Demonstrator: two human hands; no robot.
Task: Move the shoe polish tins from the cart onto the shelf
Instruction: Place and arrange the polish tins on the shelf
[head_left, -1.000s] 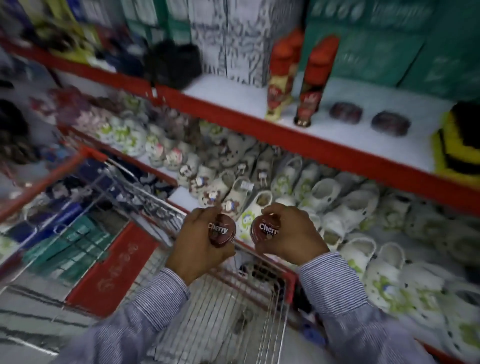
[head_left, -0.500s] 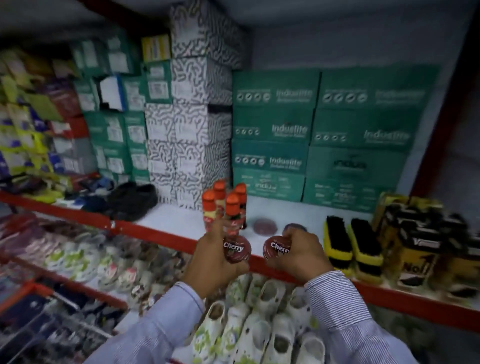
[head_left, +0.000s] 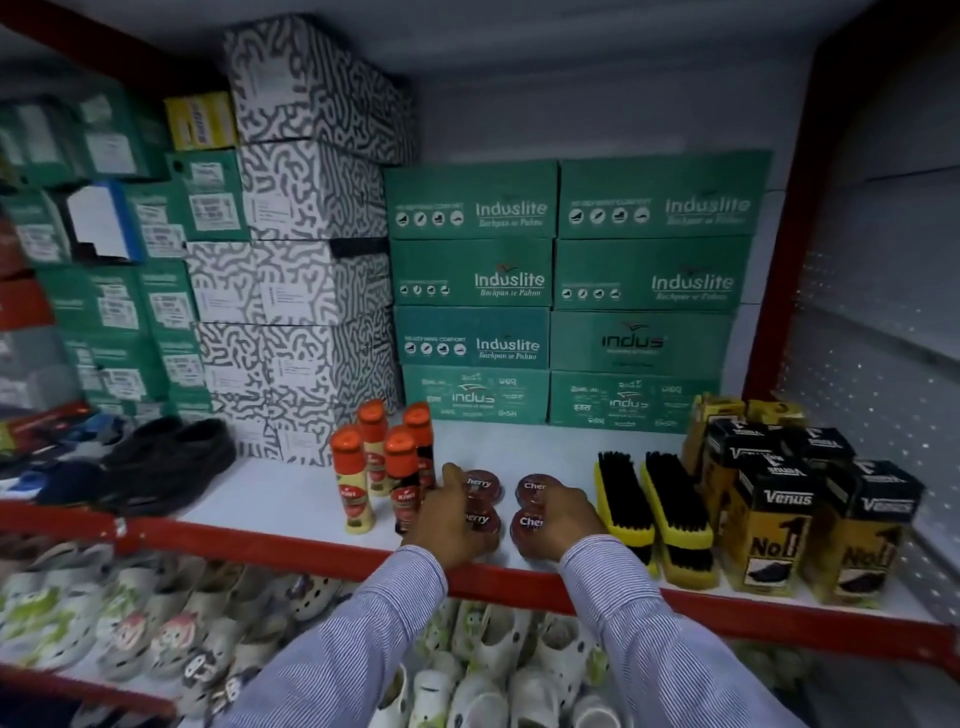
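Two dark red Cherry polish tins sit at the back of the white shelf (head_left: 291, 499): the rear left tin (head_left: 482, 485) and the rear right tin (head_left: 535, 488). In front of them rest a front left tin (head_left: 484, 521) and a front right tin (head_left: 530, 526), down on the shelf surface. My left hand (head_left: 451, 512) curls around the front left tin. Around the front right tin my right hand (head_left: 569, 514) is wrapped. The cart is out of view.
Orange-capped polish bottles (head_left: 382, 467) stand just left of the tins. Yellow shoe brushes (head_left: 654, 509) lie just right, then black and yellow Venus boxes (head_left: 779, 525). Green Induslite boxes (head_left: 566, 291) fill the back. Black shoes (head_left: 166, 457) sit at the left. White clogs (head_left: 156, 623) fill the lower shelf.
Both hands carried the two tins up from the cart and forward over the red shelf edge, then set them down in front of the two rear tins. The camera tilted upward.
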